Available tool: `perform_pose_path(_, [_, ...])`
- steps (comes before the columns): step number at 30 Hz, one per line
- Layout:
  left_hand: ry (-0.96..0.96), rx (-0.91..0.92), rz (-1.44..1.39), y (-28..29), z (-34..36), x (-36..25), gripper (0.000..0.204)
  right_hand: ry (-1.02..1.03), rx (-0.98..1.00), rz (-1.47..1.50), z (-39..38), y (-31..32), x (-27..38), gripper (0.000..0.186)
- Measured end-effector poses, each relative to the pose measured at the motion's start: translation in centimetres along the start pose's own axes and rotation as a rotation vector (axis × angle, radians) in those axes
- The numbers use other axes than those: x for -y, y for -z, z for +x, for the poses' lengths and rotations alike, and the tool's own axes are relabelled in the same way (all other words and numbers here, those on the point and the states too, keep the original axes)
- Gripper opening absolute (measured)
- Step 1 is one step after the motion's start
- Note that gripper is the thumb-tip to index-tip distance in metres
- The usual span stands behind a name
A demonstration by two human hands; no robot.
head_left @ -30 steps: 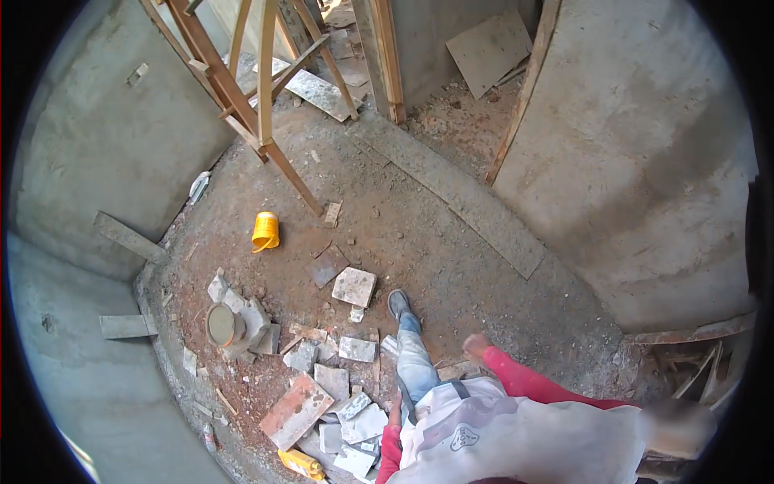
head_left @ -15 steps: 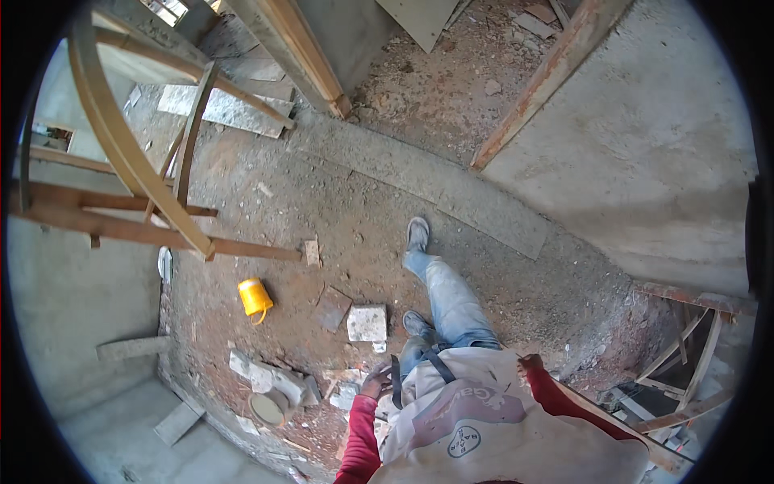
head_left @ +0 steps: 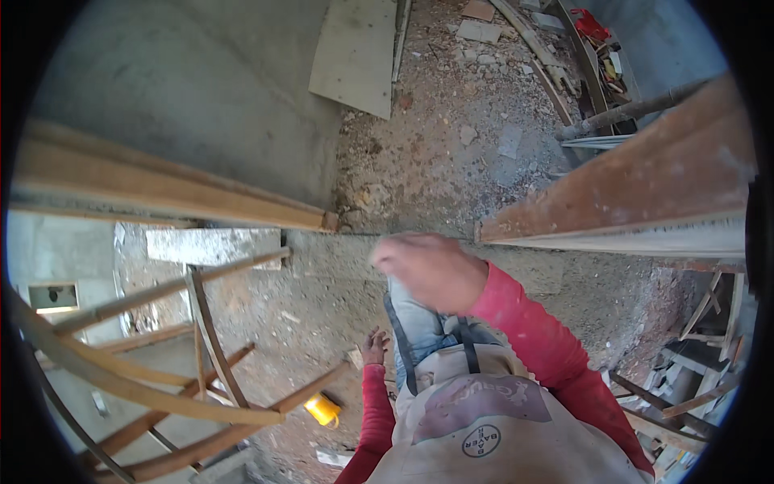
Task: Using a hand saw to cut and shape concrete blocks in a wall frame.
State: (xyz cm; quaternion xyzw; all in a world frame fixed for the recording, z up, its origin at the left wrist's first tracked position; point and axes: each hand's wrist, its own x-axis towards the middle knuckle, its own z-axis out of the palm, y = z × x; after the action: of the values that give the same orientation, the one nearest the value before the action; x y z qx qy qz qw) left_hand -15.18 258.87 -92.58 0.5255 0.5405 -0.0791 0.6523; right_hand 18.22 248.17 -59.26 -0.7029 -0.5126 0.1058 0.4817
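Observation:
My right hand [head_left: 427, 270] is raised in front of my body, over the doorway threshold. Motion smears it, so its fingers cannot be made out, and nothing held shows. Lower down on the left, my left hand [head_left: 374, 347] hangs beside my thigh. Its fingers are apart and hold nothing. I wear red sleeves and a pale printed apron [head_left: 476, 411] with dark straps. My jeans [head_left: 415, 310] show partly behind the raised right hand.
Wooden door posts stand at left [head_left: 201, 189] and right [head_left: 621, 185]. Beyond them, a board [head_left: 355, 56] leans on the wall and rubble [head_left: 480, 32] litters the floor. Curved timber framing [head_left: 201, 339] fills the lower left, near a yellow bucket [head_left: 322, 409]. More timbers lie at right.
I have stepped forward, up to the doorway. My right hand has risen from my side to in front of my body. My left hand still hangs low, now away from the apron strap.

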Motion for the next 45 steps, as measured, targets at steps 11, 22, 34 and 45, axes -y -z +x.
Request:
perform_pose_path(11, [0.072, 0.230, 0.524, -0.8, 27.1, -24.2, 0.043, 0.254, 0.242, -0.449, 31.3, 19.4, 3.6, 0.053])
perform_pose_path(22, [0.028, 0.196, 0.721, -18.1, 50.0, -61.2, 0.042, -0.241, -0.197, -0.609, 35.8, 33.9, -9.1, 0.064])
perform_pose_path(34, [0.058, 0.471, 0.807, -47.1, 49.7, -69.1, 0.055, -0.913, -0.848, 0.706, 15.6, 49.5, -42.1, 0.020])
perform_pose_path(45, [-0.347, 0.997, 1.231, -63.6, 58.8, -80.7, 0.034, -2.063, -0.944, 0.418, -9.5, 33.6, -70.2, 0.027])
